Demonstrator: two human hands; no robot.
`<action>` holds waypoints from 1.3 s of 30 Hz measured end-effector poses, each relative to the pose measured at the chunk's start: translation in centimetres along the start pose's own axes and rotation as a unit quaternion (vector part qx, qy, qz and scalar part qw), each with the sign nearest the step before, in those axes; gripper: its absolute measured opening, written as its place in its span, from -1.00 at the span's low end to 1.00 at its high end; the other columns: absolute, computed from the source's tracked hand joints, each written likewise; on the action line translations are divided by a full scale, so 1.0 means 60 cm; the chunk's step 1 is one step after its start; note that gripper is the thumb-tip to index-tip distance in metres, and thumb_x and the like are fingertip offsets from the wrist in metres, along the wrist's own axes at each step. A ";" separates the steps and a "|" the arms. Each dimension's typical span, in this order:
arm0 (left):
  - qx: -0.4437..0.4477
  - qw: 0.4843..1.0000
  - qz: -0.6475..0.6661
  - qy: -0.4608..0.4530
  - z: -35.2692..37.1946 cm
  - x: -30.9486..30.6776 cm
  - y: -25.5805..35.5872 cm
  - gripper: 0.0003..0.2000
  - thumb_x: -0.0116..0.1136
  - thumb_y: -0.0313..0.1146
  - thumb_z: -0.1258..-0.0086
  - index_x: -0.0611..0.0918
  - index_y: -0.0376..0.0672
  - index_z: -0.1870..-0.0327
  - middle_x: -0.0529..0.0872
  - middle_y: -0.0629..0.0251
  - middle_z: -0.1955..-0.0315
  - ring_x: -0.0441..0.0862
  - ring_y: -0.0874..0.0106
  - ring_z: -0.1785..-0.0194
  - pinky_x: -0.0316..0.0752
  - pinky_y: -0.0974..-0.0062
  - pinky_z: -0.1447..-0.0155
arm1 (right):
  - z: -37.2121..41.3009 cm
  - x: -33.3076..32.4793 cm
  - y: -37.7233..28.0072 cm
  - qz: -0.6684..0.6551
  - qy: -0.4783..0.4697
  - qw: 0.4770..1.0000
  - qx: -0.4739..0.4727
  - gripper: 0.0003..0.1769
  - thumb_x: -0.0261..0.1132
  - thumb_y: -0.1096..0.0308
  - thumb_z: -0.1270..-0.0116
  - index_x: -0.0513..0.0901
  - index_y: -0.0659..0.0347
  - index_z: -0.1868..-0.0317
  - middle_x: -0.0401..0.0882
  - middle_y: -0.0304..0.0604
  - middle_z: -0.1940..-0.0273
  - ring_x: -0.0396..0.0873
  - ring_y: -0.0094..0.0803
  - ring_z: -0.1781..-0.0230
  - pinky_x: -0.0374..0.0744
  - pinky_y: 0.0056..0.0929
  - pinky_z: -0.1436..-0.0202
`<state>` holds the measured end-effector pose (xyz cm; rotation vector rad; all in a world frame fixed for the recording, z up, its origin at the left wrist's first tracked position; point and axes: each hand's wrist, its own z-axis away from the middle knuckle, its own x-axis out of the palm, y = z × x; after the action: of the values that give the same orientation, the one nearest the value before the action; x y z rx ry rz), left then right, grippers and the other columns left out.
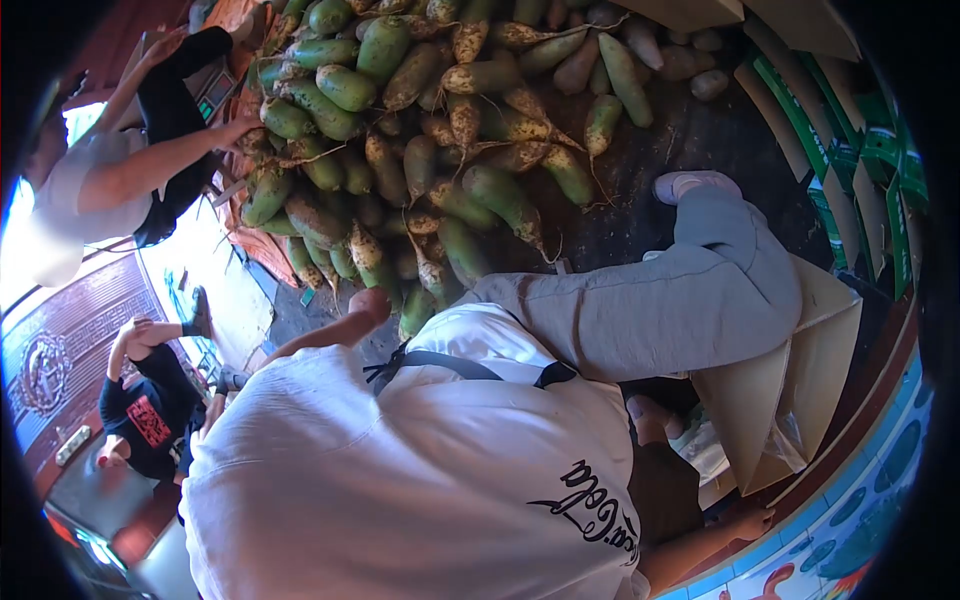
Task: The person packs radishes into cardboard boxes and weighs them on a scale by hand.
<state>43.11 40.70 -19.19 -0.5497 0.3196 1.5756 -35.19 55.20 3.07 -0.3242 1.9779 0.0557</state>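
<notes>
A large heap of green radishes [345,88], many with soil and long roots, fills the upper middle of the view. At its lower edge is my left hand [370,305], fingers curled in; anything inside them is hidden. My right hand [752,523] is at the lower right, beside a reddish-brown edge, far from the heap. Its fingers look loosely extended, with nothing visible in them. My white shirt and grey-trousered leg lie between the two hands.
An open cardboard box [820,375] stands beside my leg. Green-and-brown cartons [870,165] are at the right. A co-worker [95,195] at the upper left reaches to the heap, near a scale [215,92]. Another person [150,410] in black sits at the lower left.
</notes>
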 end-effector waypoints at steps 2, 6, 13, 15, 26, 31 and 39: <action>-0.016 0.999 0.049 0.016 -0.003 -0.047 0.039 -0.67 -0.08 -0.17 -0.30 0.58 -0.06 0.00 0.66 0.07 0.09 0.61 0.15 -0.01 0.52 0.22 -0.04 | -0.010 0.001 -0.004 -0.023 -0.014 0.999 0.042 -0.56 0.13 0.13 -0.38 0.58 0.39 0.03 0.55 0.11 -0.01 0.54 -0.01 0.07 0.48 -0.19 -0.02; -0.002 0.976 0.169 0.136 -0.061 -0.078 0.097 -0.57 0.03 0.01 -0.28 0.54 -0.15 0.00 0.64 0.01 0.09 0.58 0.09 -0.03 0.49 0.20 -0.04 | -0.016 0.005 0.013 0.184 -0.040 0.975 -0.121 -0.54 0.15 0.13 -0.35 0.52 0.39 -0.03 0.50 0.10 -0.07 0.49 -0.03 -0.05 0.48 -0.23 -0.11; -0.190 0.893 0.408 -0.021 -0.209 -0.086 0.209 -0.34 0.30 0.12 -0.08 0.55 -0.30 -0.02 0.65 0.07 0.06 0.64 0.16 0.08 0.53 0.24 0.05 | -0.037 0.033 0.074 0.250 -0.032 0.950 -0.186 -0.54 0.16 0.14 -0.34 0.49 0.35 -0.07 0.49 0.07 -0.06 0.46 -0.05 -0.12 0.49 -0.27 -0.15; -0.214 0.874 0.437 -0.010 -0.215 -0.097 0.229 -0.36 0.39 0.06 -0.02 0.55 -0.29 0.02 0.67 0.13 0.12 0.69 0.19 0.29 0.60 0.21 0.30 | -0.035 0.035 0.086 0.238 -0.023 0.955 -0.173 -0.55 0.14 0.15 -0.35 0.50 0.36 -0.06 0.51 0.06 -0.05 0.47 -0.04 -0.09 0.49 -0.28 -0.13; 0.088 0.658 0.747 0.034 -0.110 -0.268 0.134 -0.24 0.44 -0.45 0.01 0.25 -0.09 -0.25 0.52 0.24 -0.03 0.51 0.34 -0.09 0.51 0.33 -0.06 | -0.019 -0.009 0.005 -0.117 0.028 0.991 0.058 -0.58 0.11 0.14 -0.38 0.58 0.39 0.06 0.64 0.00 0.14 0.62 -0.16 0.15 0.57 -0.22 0.09; 0.297 0.567 0.749 0.171 -0.014 -0.490 0.196 -0.28 0.34 -0.53 -0.10 0.22 -0.08 -0.30 0.54 0.31 0.03 0.52 0.39 -0.05 0.45 0.46 -0.10 | 0.006 -0.108 -0.160 -0.307 0.054 0.950 -0.008 -0.65 0.04 0.25 -0.46 0.56 0.41 0.06 0.66 -0.03 0.17 0.65 -0.30 0.24 0.62 -0.43 0.16; 0.492 0.407 0.761 0.115 0.109 -0.694 0.398 -0.50 0.24 -0.40 -0.24 0.30 -0.01 -0.18 0.53 0.30 -0.01 0.52 0.33 -0.09 0.53 0.26 -0.07 | 0.137 -0.256 -0.498 -0.431 -0.087 0.834 -0.332 -0.77 0.24 0.46 -0.28 0.58 0.26 0.05 0.59 -0.11 0.12 0.55 -0.38 0.09 0.48 -0.45 -0.04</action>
<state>18.90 6.53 5.20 0.8875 2.3141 2.4128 -14.49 31.08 16.68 -1.5792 1.4129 0.1828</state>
